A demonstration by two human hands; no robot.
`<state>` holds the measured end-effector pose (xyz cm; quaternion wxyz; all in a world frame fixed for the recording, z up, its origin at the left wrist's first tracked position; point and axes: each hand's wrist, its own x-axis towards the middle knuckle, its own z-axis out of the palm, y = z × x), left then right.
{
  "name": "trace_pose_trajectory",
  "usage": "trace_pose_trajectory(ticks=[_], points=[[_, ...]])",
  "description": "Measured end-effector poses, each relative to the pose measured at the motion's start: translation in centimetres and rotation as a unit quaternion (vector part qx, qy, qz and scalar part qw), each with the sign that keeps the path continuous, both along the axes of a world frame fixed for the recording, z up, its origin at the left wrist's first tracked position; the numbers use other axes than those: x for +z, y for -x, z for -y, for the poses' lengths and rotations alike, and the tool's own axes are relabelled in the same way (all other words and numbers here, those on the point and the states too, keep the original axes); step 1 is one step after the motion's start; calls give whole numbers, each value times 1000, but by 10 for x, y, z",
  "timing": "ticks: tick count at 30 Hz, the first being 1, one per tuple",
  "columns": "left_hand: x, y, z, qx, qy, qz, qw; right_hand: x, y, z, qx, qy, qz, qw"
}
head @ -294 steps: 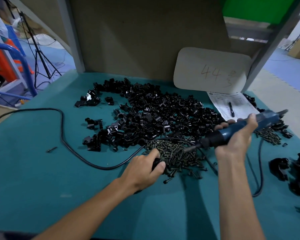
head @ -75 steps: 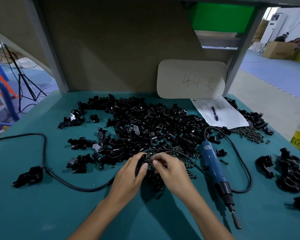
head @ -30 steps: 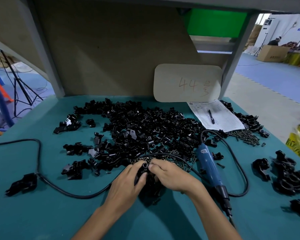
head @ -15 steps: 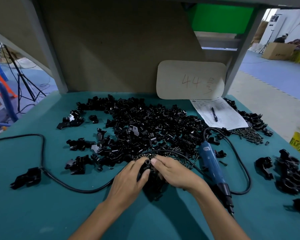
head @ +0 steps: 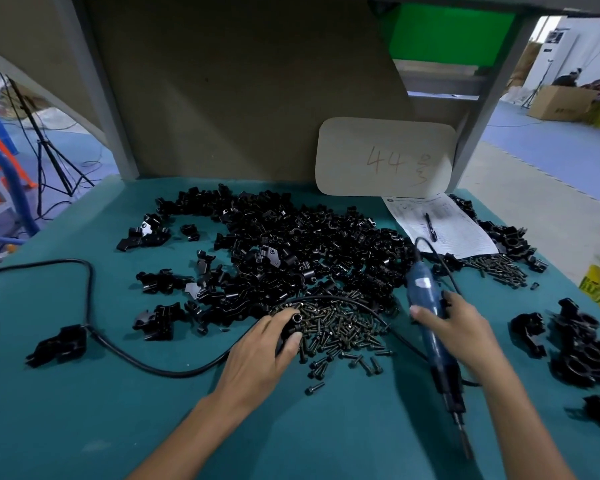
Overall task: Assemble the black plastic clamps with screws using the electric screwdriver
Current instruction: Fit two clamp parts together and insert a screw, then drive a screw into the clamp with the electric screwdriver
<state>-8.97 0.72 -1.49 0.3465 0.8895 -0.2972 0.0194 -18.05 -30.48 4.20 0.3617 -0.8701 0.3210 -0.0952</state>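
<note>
The green bench (head: 84, 427) carries everything, and the layout suits work done from the near edge. A broad heap of loose black clamp parts (head: 291, 251) fills the far middle, within reach of either arm. At the right edge lie bigger black clamps (head: 586, 348), kept apart from the heap, probably the finished ones. One more clamp (head: 58, 344) sits alone at the near left, beside the black cable (head: 89, 296) that loops across the bench and over the near rim of the heap. A pale card (head: 385, 157) marked "44" leans against the back board, with a sheet of paper (head: 444, 226) and a pen (head: 430, 226) below it.

The main pile of screws (head: 340, 327) lies just nearer than the heap, between the two hands, so one can be picked without a stretch. A smaller scatter of screws (head: 499, 270) lies at the far right.

The right hand (head: 461, 334) is wrapped round the blue body of the electric screwdriver (head: 421, 282), whose bit points toward the near edge, low over the bench; it looks like a pick-up grip, not yet a driving one. The left hand (head: 260, 351) grips a clamp (head: 291, 325) at the left edge of the screw pile, a round hole facing up, likely held steady for the bit. Whether a screw sits in that hole I cannot tell.
</note>
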Motion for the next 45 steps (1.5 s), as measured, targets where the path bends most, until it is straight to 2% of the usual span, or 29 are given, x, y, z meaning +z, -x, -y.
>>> trace_pose_trajectory(ticks=[1,3,6,11,16,18,19,20,21,23,24,25,28,32,35,41,45], points=[[0,0,0,0,-1,2,1000,3,0,1,-7,-70,53,996],[0,0,1,-3,-4,2,1000,6,-2,-3,-37,-236,124,963],[-1,-1,-1,-1,3,-3,1000,0,-5,-14,-83,-384,144,908],[-2,-1,0,1,1,0,1000,-3,-12,-20,-74,-414,170,891],[-1,-1,0,1,11,-7,1000,5,-19,-20,-64,-349,192,915],[-1,-1,1,-1,4,-3,1000,8,-20,-22,-75,-357,220,905],[-1,0,1,-1,3,-2,1000,9,-20,-26,-74,-381,243,889],[-1,0,1,-1,4,-2,1000,9,-21,-30,-72,-431,282,854],[0,0,1,-1,4,-3,1000,7,-21,-35,-72,-507,336,790],[1,0,1,-1,4,-6,1000,5,-22,-44,-95,-634,425,639],[1,1,1,-1,4,-6,1000,6,-24,-48,-109,-661,443,595],[2,1,0,-2,3,-4,1000,9,-26,-53,-123,-669,446,582],[3,2,0,-7,-4,1,1000,12,-38,-67,-176,-634,449,605],[5,3,0,-13,-16,7,1000,20,-55,-78,-233,-606,482,589],[5,3,1,-14,-25,12,1000,23,-64,-81,-234,-600,489,587],[4,1,0,-16,-9,4,1000,16,-70,-84,-226,-582,481,615],[2,1,-1,-32,-14,4,999,13,-69,-83,-202,-588,484,616]])
